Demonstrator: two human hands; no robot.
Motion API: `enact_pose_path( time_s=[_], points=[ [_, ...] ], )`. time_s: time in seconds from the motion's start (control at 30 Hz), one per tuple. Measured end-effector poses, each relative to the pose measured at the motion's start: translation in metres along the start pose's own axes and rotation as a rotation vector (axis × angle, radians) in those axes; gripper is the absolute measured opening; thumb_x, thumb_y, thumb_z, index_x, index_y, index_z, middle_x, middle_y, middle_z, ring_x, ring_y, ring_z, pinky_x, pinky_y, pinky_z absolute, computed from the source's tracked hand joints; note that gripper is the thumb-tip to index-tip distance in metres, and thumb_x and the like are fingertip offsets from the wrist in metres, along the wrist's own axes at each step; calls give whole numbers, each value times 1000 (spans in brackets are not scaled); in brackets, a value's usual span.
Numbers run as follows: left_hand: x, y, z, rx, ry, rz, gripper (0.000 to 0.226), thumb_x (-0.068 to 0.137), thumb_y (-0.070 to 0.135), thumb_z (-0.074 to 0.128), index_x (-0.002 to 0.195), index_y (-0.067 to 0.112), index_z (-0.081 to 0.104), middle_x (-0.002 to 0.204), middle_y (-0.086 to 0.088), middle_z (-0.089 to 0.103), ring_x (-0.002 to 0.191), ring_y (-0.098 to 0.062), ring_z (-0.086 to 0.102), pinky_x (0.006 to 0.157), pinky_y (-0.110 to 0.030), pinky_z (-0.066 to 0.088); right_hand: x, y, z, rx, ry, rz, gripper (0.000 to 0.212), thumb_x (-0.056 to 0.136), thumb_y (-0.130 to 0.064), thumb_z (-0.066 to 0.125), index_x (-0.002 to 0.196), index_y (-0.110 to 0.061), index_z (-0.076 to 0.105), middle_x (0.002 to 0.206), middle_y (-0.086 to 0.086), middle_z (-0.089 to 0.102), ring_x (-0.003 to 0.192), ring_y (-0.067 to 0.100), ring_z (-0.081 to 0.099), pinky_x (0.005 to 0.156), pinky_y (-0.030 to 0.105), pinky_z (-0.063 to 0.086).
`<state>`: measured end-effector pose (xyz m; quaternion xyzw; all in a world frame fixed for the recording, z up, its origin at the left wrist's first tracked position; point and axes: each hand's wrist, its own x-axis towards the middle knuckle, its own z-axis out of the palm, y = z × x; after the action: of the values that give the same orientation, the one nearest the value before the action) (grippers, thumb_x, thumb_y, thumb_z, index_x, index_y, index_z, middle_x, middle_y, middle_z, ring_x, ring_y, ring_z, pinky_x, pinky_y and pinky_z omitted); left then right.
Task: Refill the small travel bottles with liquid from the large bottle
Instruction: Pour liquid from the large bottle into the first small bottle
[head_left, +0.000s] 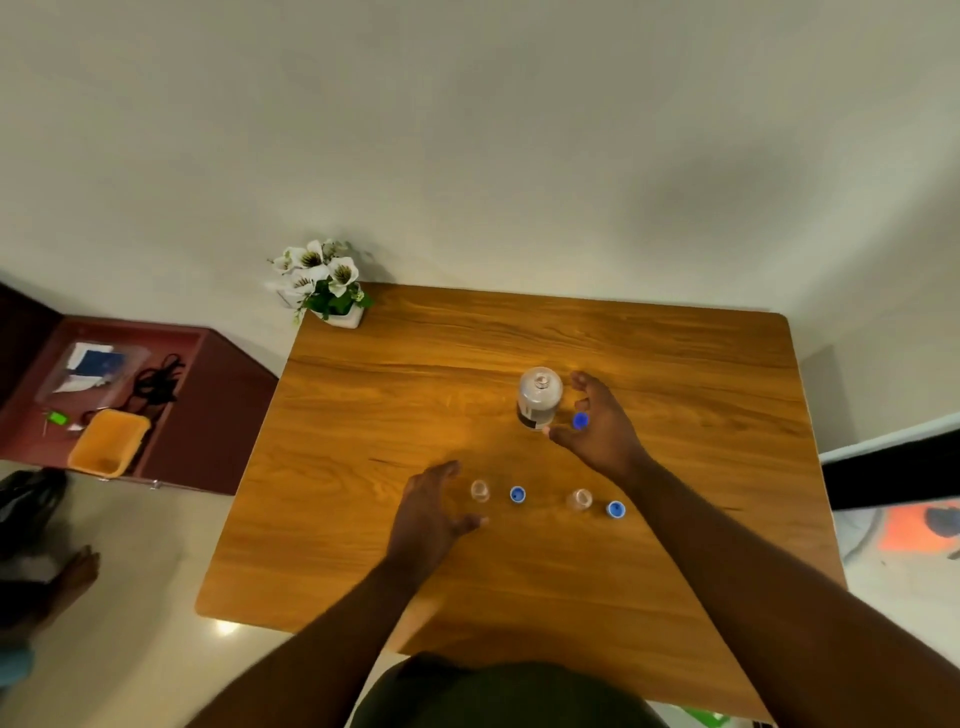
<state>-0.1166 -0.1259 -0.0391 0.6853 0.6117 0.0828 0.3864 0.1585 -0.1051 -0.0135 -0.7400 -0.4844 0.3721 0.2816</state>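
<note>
A large clear bottle with a dark label stands uncapped near the middle of the wooden table. My right hand is just right of it, fingers spread towards it, with a blue cap tucked among the fingers. Two small clear travel bottles stand open nearer to me. A blue cap lies to the right of each of them. My left hand hovers open just left of the left small bottle, apart from it.
A white pot of white flowers stands at the table's far left corner. Left of the table, a dark red cabinet holds an orange tub, cables and papers. A wall runs behind the table.
</note>
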Motion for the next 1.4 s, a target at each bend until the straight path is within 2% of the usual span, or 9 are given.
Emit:
enact_pose_path(
  time_s=[0.17, 0.5, 0.63, 0.73, 0.9, 1.1, 1.27, 1.33, 1.4],
  points=[
    [18, -9, 7, -59, -104, 1, 80, 69, 39, 91, 140, 27, 55, 142, 0, 56, 131, -19, 50, 110, -35, 45, 20, -2, 12, 22, -34, 4, 109, 68, -30, 92, 155, -16, 29, 158, 6, 39, 140, 28, 43, 110, 51, 45],
    [36, -18, 14, -122, -135, 90, 49, 70, 31, 92, 115, 22, 73, 115, 7, 71, 104, -8, 66, 94, -30, 56, 30, 2, 25, 57, -21, -47, 89, 64, -24, 93, 140, -21, 48, 134, 4, 59, 122, 24, 57, 103, 50, 49],
    [42, -19, 16, -131, -150, 94, 48, 71, 30, 91, 114, 20, 74, 112, 5, 74, 101, -6, 69, 90, -29, 58, 31, -1, 26, 68, 14, -42, 75, 66, -32, 92, 130, -26, 52, 122, -4, 66, 109, 19, 64, 92, 44, 55],
    [46, -17, 17, -154, -150, 90, 48, 71, 31, 91, 114, 21, 74, 111, 6, 74, 101, -7, 70, 90, -29, 59, 30, -4, 24, 50, 18, -48, 71, 67, -31, 92, 126, -24, 53, 111, -9, 66, 101, 15, 65, 81, 27, 55],
    [54, -4, 10, -213, -128, 96, 46, 73, 23, 90, 116, 15, 74, 110, 3, 75, 97, -2, 68, 80, -2, 47, 22, -16, 16, 71, 69, -73, 67, 68, -34, 91, 122, -28, 51, 108, -12, 65, 92, 1, 62, 75, 22, 53],
    [66, 46, -24, -353, -55, 212, 27, 78, 19, 87, 100, 28, 75, 101, 4, 74, 96, -7, 70, 86, -28, 60, 6, -46, -20, 117, 181, -136, 67, 72, -35, 88, 125, -34, 48, 108, -27, 60, 99, -6, 60, 75, 7, 48],
    [84, 127, -79, -380, 47, 422, 23, 81, 17, 85, 102, 13, 76, 99, -6, 70, 91, -13, 69, 75, -11, 52, -8, -90, -71, 123, 276, -269, 62, 75, -29, 85, 126, -39, 50, 106, -22, 64, 93, -3, 64, 68, 10, 50],
    [85, 165, -104, -425, 57, 496, 21, 82, 16, 84, 101, 13, 76, 96, -6, 71, 89, -15, 70, 75, -19, 56, -13, -110, -96, 130, 308, -314, 58, 77, -25, 82, 124, -39, 51, 103, -16, 67, 88, 3, 66, 67, 16, 53],
    [80, 200, -126, -461, 75, 557, 19, 81, 14, 85, 99, 14, 77, 92, -4, 75, 88, -15, 72, 76, -29, 59, -19, -133, -121, 126, 337, -365, 55, 79, -24, 79, 122, -41, 49, 100, -16, 67, 88, 0, 66, 66, 10, 51]
  ],
)
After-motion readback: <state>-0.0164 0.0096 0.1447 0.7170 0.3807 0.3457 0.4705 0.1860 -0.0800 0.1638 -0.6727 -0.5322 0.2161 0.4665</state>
